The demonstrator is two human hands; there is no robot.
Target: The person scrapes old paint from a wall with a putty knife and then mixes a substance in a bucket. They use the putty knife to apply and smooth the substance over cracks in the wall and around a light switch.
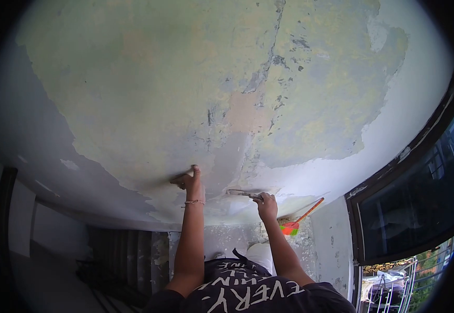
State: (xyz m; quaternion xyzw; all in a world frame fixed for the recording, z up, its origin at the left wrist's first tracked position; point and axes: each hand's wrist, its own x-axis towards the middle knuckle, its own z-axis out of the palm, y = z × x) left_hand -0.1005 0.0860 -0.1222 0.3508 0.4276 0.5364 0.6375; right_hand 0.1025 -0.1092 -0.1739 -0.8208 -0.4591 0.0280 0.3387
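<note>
Seemingly smoothing the wall (143,104); pinching the scraper (244,194) against it with the fingers of the right hand (267,204); cannot tell the grip of the left hand (191,182); calls next for even pressure

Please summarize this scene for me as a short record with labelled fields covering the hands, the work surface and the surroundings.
Left hand: at the wall, contact unclear; bracelet on the wrist
Right hand: grips a scraper, blade toward the wall
Surface: patchy green, grey and white, with a crack above the hands
Below right hand: brush with an orange handle
Picture's right: dark-framed window
</note>
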